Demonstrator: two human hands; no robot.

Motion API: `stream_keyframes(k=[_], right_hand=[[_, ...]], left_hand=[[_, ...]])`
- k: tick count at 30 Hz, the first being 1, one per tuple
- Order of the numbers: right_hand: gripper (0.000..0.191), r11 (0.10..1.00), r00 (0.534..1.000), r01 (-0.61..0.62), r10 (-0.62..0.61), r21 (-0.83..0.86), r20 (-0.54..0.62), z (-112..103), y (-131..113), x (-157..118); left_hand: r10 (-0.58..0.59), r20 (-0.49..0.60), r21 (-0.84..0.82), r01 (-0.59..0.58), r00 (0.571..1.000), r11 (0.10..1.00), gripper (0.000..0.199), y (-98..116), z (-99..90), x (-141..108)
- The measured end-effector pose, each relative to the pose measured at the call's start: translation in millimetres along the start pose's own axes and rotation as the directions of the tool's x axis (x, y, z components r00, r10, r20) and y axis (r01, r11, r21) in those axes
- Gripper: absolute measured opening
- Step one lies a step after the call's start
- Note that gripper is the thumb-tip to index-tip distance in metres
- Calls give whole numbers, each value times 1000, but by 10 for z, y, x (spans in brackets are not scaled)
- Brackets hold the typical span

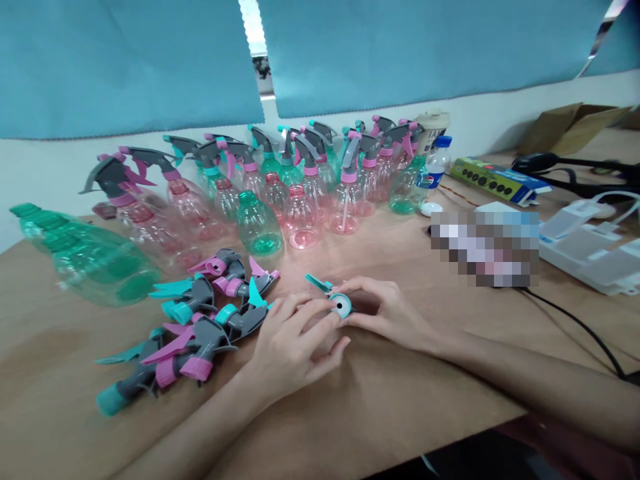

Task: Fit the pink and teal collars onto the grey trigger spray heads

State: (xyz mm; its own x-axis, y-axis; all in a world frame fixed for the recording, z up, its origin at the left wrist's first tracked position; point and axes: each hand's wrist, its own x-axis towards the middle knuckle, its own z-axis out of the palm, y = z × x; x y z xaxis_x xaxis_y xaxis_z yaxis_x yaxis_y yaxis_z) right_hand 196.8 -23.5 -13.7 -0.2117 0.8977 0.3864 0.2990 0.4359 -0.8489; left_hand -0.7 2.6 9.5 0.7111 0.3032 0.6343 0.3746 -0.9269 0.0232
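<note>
Near the front middle of the table, a grey and teal trigger spray head (342, 306) is held with its round collar opening turned toward me. My right hand (387, 313) grips it from the right, thumb and fingers pinching around it. From the left, the fingertips of my left hand (300, 337) close against the collar's edge, with the thumb below. Its teal trigger (317, 283) sticks out up and left. Beside my left hand lies a pile of loose spray heads (200, 340) in grey with pink or teal parts.
Behind stand several clear pink and green bottles, some with spray heads, some open like this green bottle (257, 227). Blurred green bottles (95, 257) are at left. At right are a Pepsi bottle (437, 167), a box (495, 180), a white plastic organizer (590, 247) and a black cable (575, 323).
</note>
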Motion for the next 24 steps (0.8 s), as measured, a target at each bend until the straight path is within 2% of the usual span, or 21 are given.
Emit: stream_keyframes(k=[5, 11, 16, 24], right_hand=[[28, 998, 999, -44, 44, 40, 2, -12, -2, 10], [26, 1000, 1000, -7, 7, 5, -15, -11, -9, 8], [26, 1000, 1000, 23, -23, -17, 9, -9, 3, -7], [28, 1000, 999, -16, 17, -16, 31, -3, -20, -21]], left_hand=[[2, 12, 62, -3, 1000, 998, 18, 4, -6, 18], [2, 3, 69, -2, 1000, 998, 20, 15, -4, 16], [3, -21, 26, -2, 1000, 1000, 16, 22, 22, 7], [18, -15, -19, -19, 1000, 1000, 19, 13, 51, 8]])
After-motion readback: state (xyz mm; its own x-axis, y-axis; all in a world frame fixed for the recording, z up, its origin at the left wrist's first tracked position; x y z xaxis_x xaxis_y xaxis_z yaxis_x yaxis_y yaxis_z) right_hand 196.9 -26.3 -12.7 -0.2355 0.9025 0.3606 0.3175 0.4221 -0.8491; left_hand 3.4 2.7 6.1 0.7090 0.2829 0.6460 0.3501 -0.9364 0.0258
